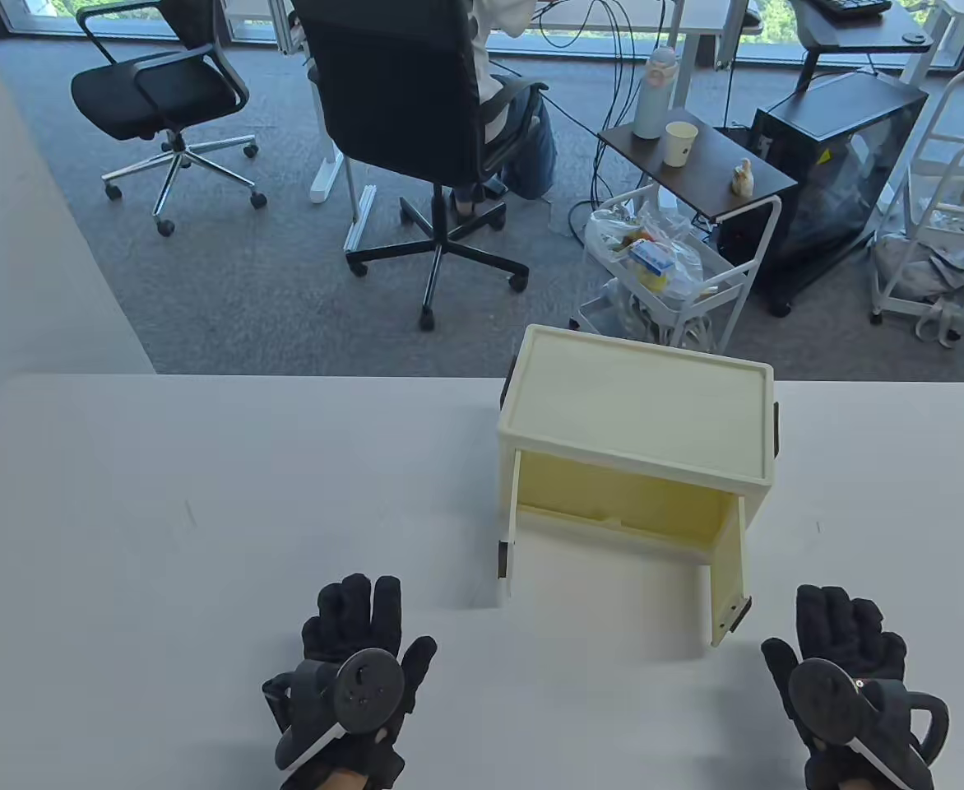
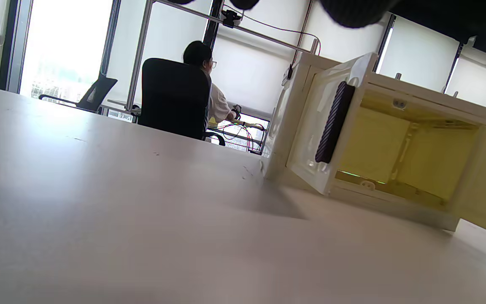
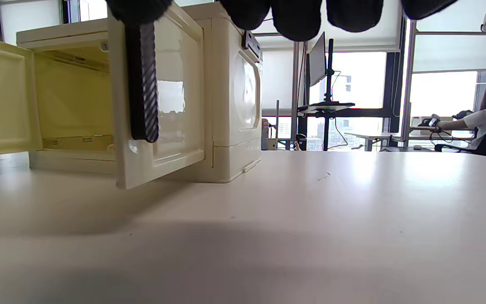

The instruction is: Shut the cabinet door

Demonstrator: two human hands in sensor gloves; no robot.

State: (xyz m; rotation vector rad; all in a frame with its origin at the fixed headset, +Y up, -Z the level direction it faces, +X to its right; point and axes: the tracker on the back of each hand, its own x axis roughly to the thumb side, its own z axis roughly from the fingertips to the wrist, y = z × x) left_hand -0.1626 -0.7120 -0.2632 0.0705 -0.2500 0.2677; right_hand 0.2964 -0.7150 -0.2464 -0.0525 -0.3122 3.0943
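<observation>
A cream plastic cabinet (image 1: 638, 403) stands on the white table (image 1: 161, 510), its front facing me. Both its doors stand open. The left door (image 1: 509, 527) sticks out toward me, and its dark handle (image 2: 331, 122) shows in the left wrist view. The right door (image 1: 729, 572) also sticks out, and its dark handle (image 3: 142, 84) shows in the right wrist view. The yellow inside (image 2: 373, 143) looks empty. My left hand (image 1: 359, 625) rests flat on the table, front left of the cabinet, holding nothing. My right hand (image 1: 844, 638) rests flat to the right of the right door, holding nothing.
Beyond the table's far edge are office chairs (image 1: 416, 107), a seated person, a white cart (image 1: 671, 263) and a small side table with a bottle and cup. A grey wall (image 1: 5, 247) stands at the left.
</observation>
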